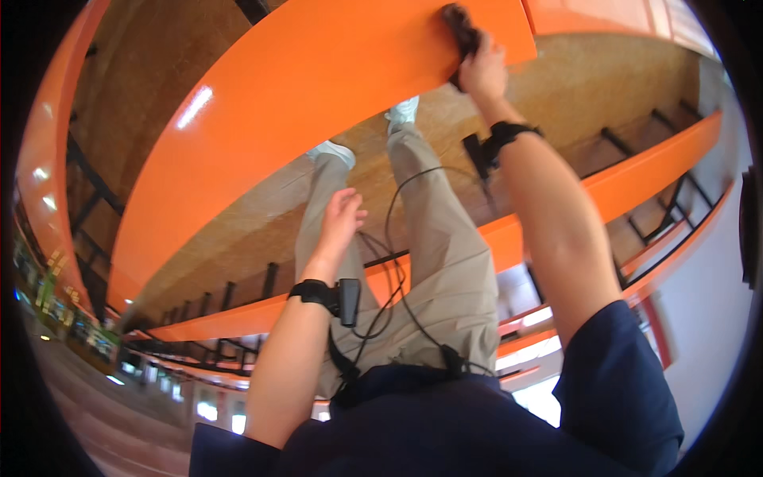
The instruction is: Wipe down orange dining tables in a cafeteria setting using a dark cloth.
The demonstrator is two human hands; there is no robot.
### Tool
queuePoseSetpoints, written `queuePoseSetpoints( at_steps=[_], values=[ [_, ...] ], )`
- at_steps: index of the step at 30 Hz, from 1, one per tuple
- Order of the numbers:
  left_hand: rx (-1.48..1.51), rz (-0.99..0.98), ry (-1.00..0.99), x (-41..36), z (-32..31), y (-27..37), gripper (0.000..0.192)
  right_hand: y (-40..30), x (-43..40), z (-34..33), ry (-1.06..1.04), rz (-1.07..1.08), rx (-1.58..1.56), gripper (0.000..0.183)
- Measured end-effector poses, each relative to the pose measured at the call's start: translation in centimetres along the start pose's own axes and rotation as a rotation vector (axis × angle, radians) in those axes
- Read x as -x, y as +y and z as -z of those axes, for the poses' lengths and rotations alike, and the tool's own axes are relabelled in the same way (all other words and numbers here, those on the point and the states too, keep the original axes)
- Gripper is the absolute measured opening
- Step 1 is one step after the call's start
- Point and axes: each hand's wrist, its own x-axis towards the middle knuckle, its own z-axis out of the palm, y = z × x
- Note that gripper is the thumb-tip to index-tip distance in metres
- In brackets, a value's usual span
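Note:
My right hand [486, 70] is closed around a dark brown, elongated item [460, 33], possibly a bunched cloth; blur leaves its exact kind unclear. It rests against the top of a long orange table [286, 101], close to the near edge and the right end. My left hand [344, 219] hangs in the air above my left leg, apart from the table. Nothing is in it, and its fingers are loosely curled with gaps between them.
An orange bench [650, 161] on black legs runs behind me. Another orange table or bench [47, 149] lies beyond the long one. Black cables [390, 238] loop between the wrist-strapped devices [349, 302] and my waist. A pale wall [703, 310] stands at right.

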Motion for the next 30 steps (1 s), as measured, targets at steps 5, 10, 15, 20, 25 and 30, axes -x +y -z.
queuePoseSetpoints(
  at_steps=[5,10,15,20,25,30],
  values=[
    [-0.143,-0.056,0.06,1.7,0.1,0.4,0.044,4.1,-0.9,1.5,0.112,-0.078,-0.057,0.047],
    [-0.016,-0.008,0.183,2.3,2.9,-0.8,0.047,1.0,2.0,-0.4,-0.069,-0.004,-0.066,0.052],
    [0.125,-0.081,0.209,2.5,7.3,-2.0,0.049,-1.5,5.8,-3.5,-0.037,0.07,-0.066,0.053],
    [0.303,-0.126,0.216,2.5,12.6,-5.7,0.049,-6.0,11.2,-8.1,-0.008,-0.053,-0.098,0.054],
    [0.487,-0.081,0.235,2.1,17.3,-9.2,0.045,-15.9,18.8,-13.5,-0.002,-0.104,0.022,0.06],
    [0.556,-0.158,0.313,-0.4,20.0,-12.3,0.043,-28.0,25.7,-18.8,-0.296,0.153,0.011,0.061]
  ],
)
